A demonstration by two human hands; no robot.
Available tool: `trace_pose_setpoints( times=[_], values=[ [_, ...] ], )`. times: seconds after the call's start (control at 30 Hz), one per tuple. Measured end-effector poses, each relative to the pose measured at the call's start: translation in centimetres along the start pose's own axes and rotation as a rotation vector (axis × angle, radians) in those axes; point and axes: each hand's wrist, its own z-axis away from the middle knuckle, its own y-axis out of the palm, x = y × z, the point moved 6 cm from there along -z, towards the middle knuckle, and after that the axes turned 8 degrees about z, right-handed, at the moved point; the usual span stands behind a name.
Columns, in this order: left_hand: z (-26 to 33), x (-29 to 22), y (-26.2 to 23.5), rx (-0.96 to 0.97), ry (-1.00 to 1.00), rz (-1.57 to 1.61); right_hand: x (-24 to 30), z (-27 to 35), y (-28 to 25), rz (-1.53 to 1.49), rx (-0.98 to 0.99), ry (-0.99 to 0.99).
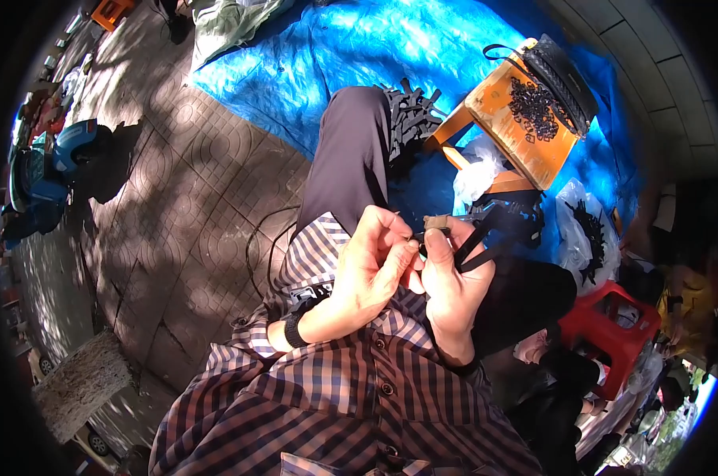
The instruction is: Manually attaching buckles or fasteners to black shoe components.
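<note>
My left hand is closed in a pinch, thumb against fingertips, on a small dark piece too small to name. It meets my right hand just above my lap. A black strap is gripped between the right thumb and fingers, its free part slanting up to the right. A tan wrap shows around a finger of that hand. Beyond my knee lies a pile of black straps. Small black buckle-like pieces are heaped on a wooden stool.
A blue tarp spreads across the paving ahead. Beside the small pieces is a black woven pouch. White plastic bags hang about the wooden stool. To the right stand a red plastic stool and a clear bag of black pieces.
</note>
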Motion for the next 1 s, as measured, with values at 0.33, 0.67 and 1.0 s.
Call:
trace_pose_setpoints(
  times=[0.33,0.67,1.0],
  values=[
    [-0.4,-1.1,0.0,0.072,-0.277,-0.127,0.2,-0.2,-1.1,0.159,-0.009,0.011],
    [-0.4,-0.3,-0.2,0.234,-0.467,0.174,0.9,-0.5,-2.5,0.199,0.016,-0.096],
    [-1.1,-1.6,-1.1,0.08,-0.074,0.027,-1.9,0.2,-2.5,0.118,-0.052,0.365]
  ],
)
